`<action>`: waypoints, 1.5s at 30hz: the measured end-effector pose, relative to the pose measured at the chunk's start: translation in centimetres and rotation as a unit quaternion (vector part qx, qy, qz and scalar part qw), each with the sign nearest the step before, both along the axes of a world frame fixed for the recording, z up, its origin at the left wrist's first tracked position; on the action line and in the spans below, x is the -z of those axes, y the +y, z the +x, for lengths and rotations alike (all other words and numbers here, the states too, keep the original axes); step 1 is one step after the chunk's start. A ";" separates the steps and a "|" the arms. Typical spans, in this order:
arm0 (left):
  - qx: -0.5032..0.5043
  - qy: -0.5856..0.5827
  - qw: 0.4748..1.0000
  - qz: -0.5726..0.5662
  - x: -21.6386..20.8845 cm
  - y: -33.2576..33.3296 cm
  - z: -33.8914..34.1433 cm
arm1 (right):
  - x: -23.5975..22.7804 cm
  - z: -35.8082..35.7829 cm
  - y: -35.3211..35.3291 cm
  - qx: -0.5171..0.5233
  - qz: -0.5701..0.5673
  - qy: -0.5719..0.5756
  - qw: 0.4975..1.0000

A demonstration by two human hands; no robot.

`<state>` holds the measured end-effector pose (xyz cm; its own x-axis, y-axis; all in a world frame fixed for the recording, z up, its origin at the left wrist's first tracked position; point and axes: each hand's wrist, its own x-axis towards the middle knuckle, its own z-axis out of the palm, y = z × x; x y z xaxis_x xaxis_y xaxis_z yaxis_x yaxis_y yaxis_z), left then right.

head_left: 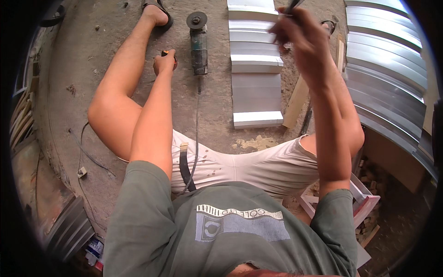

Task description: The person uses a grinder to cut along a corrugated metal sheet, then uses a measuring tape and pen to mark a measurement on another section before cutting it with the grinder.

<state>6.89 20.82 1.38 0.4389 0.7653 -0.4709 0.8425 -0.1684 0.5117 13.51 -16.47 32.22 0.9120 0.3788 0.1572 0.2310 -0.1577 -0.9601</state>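
Observation:
My left hand point(164, 63) is closed around a small black-and-orange tape measure point(171, 57), just left of the angle grinder. My right hand point(302, 44) is raised at the upper right, its fingers pinched on a thin dark pen-like tool point(292, 6); motion blurs it slightly. Between my legs lies a long strip of ribbed silvery sheet metal point(256, 87), its far end running out at the top edge. Beside it on the ground rests a green-and-black angle grinder point(199, 51), disc end pointing away from me. No hand touches the grinder.
The grinder's cable point(198, 120) runs back over my left thigh. A wooden plank point(295, 104) lies right of the strip. More ribbed metal sheets point(383, 69) are stacked at the right. A pinkish-white wooden frame point(364, 205) stands by my right hip, near wood scraps. Thin cords point(87, 154) lie at left.

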 end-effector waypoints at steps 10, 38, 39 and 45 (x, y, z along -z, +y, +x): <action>0.138 0.069 0.962 0.227 -3.8 -8.5 1.3 | -12.1 -15.2 -7.9 0.086 0.014 -0.371 0.924; 0.266 0.063 0.955 0.119 -2.4 -9.4 1.9 | -14.7 -15.2 -8.0 0.235 0.001 -0.508 0.828; 0.267 0.066 0.953 0.126 -2.5 -9.8 1.4 | -14.7 -15.2 -7.8 0.191 0.064 -0.499 0.843; 0.247 0.069 0.958 0.126 -2.9 -10.2 1.8 | -14.6 -16.0 -8.5 0.150 0.166 -0.368 0.903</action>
